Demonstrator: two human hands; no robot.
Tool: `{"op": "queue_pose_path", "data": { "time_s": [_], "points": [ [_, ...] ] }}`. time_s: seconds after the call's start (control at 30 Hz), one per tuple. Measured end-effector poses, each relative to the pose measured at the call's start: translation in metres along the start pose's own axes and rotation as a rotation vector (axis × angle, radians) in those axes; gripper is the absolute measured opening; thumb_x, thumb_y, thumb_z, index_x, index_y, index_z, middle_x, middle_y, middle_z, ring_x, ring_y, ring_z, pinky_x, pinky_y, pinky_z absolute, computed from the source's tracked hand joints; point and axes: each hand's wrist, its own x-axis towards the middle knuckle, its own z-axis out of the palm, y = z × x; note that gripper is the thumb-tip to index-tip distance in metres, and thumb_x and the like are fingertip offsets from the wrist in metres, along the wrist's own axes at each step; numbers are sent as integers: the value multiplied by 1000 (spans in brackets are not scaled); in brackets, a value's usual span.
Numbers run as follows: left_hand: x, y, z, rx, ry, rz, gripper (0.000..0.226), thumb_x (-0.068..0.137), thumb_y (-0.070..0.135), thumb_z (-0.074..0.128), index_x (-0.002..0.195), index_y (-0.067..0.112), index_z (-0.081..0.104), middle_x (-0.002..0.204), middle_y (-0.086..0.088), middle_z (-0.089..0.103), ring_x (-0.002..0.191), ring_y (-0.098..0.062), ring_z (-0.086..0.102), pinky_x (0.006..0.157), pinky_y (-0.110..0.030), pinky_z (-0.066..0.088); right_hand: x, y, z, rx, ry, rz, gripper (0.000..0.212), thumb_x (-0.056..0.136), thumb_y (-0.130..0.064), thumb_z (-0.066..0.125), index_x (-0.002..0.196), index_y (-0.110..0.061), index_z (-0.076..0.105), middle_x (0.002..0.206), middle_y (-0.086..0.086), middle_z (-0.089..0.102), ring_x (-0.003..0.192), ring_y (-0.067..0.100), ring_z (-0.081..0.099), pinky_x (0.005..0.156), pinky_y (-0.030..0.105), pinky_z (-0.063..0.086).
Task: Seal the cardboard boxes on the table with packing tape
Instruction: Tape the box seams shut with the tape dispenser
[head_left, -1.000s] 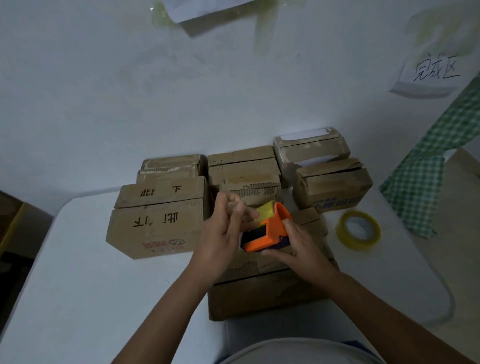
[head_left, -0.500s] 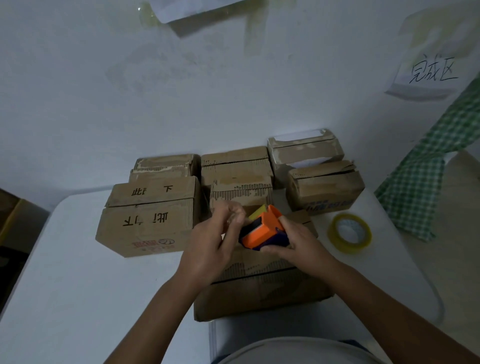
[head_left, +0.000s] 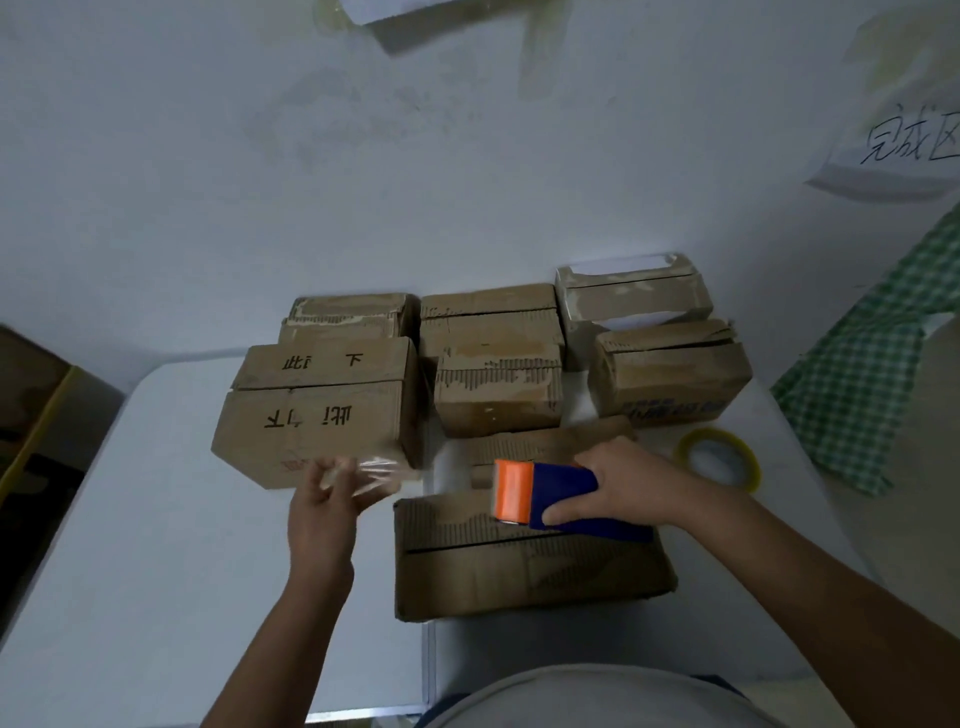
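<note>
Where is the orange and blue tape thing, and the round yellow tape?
tape dispenser (head_left: 563, 491): head view, on its blue body.
roll of tape (head_left: 748, 475): head view, on its yellowish ring, right side.

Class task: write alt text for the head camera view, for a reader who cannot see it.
A person's right hand holds an orange and blue tape dispenser on the nearest cardboard box, while the left hand pulls out clear tape. More boxes and a tape roll sit behind on the white table.

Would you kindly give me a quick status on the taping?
Left hand pinches clear tape end. Right hand grips orange-and-blue tape dispenser on nearest brown cardboard box. Nothing blocking.
</note>
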Motion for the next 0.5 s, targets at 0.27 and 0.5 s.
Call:
{"op": "queue_pose_path", "data": {
  "time_s": [0.27,0.5],
  "points": [
    [0,-69,-43,-359,146,-427,11,98,5,51,94,-2,59,88,-19,58,79,-30,61,89,-45,53,18,-19,20,-160,-82,19,70,70,-93,28,85,-30,57,81,-10,60,73,6,58,58,28,43],
    [-5,-75,-57,-565,40,-531,15,94,9,53,81,3,57,78,-14,60,74,-29,63,77,-40,56,28,-23,38,-283,89,-7,51,78,-83,40,74,-33,47,72,-12,55,65,1,53,54,23,39]
  ]
}}
